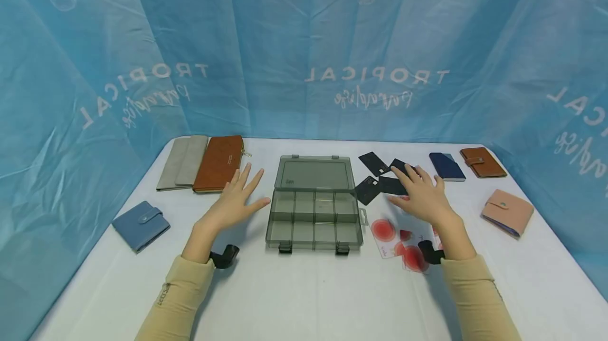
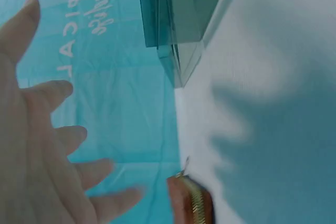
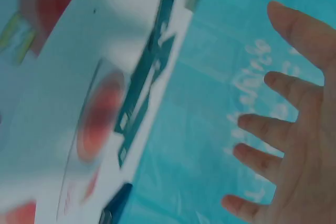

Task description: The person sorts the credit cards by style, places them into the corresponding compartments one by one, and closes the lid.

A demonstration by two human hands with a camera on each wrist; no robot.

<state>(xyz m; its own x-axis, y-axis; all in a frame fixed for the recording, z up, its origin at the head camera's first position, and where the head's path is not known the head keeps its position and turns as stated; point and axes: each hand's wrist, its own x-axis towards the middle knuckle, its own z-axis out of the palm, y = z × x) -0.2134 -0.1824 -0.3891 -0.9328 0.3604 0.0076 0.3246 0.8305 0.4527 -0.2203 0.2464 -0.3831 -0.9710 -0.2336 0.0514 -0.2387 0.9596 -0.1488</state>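
Divided box (image 1: pixel 325 231), lid (image 1: pixel 315 174) folded back | left fingers (image 1: pixel 254 183) loose | right fingers (image 1: pixel 401 177) loose, near black cards (image 1: pixel 372 163)

The left forearm (image 1: pixel 178 293) and right forearm (image 1: pixel 477 293) reach forward, well apart, the left grip (image 1: pixel 233 204) splayed wide, the right grip (image 1: pixel 423 196) loose, its fingers (image 3: pixel 270 130) spread and slightly bent.

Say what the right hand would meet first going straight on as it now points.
Probably the black card just ahead of the right hand; height is unclear, so perhaps the blue curtain instead.
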